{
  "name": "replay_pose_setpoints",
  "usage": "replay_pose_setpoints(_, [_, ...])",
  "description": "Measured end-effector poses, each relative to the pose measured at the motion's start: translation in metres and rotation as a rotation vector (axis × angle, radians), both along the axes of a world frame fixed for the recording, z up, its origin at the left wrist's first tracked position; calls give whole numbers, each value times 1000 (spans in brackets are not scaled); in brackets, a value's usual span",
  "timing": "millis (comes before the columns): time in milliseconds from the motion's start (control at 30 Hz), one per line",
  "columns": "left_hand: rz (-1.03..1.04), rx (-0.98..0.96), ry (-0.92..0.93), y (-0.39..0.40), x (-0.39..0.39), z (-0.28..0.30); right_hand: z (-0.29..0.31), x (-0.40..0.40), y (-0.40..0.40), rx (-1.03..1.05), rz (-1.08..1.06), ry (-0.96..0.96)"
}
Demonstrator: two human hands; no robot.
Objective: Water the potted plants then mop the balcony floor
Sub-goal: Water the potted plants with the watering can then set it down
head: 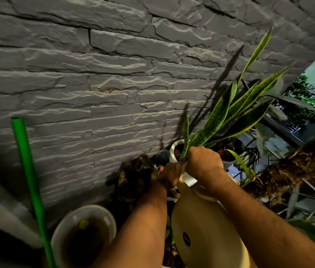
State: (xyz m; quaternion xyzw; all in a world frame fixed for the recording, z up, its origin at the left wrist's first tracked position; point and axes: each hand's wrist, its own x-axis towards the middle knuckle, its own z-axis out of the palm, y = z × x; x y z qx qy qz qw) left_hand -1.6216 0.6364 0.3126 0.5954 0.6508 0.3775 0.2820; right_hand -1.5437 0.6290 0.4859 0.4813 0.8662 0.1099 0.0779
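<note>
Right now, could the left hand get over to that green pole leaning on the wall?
Probably yes, once freed. The left hand is gripping the cream watering can near its spout; the green pole leans on the wall to its left, with only the white pot low between them.

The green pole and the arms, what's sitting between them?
In the head view, a white pot of dark soil sits on the floor between the green pole and the left arm.

Pole (29, 188) leaning on wall (94, 74) at left; soil-filled pot (84, 235) right of it; leafy plant (230, 115) further right
</note>
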Motion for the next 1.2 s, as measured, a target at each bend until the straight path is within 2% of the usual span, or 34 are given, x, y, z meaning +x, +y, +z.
replay_pose_setpoints(100, [-10, -39, -116, -6, -3, -2, 2, 5, -6, 9, 14, 32])
replay_pose_setpoints(133, [5, 20, -1, -8, -2, 1, 2, 7, -9, 6, 17, 44])
replay_pose_setpoints(200, [1, 8, 65, -10, -3, 3, 2, 11, -14, -1, 25, 71])
replay_pose_setpoints(333, [73, -65, -69, -19, -3, 1, -1, 17, -24, -31, 38, 117])
replay_pose_setpoints(433, [208, -88, -192, -32, -1, 17, -2, 20, -31, -52, 57, 126])
replay_pose_setpoints(467, [264, -51, -178, -33, -3, 17, -1, 20, -33, -58, 74, 130])
replay_pose_setpoints(533, [250, -73, -157, -40, -4, 19, 0, 20, -38, -59, 101, 129])
replay_pose_setpoints(600, [193, -82, -93, -50, -6, 22, 3, 18, -41, -59, 126, 115])
replay_pose_setpoints(667, [206, -81, -118, -51, -10, 16, 4, 14, -42, -70, 148, 87])
replay_pose_setpoints(800, [228, -101, -56, -52, -14, 4, 10, 1, -47, -92, 164, 36])
replay_pose_setpoints(1200, [362, 1, -315, -38, -30, -22, 9, -46, -30, -64, 219, -100])
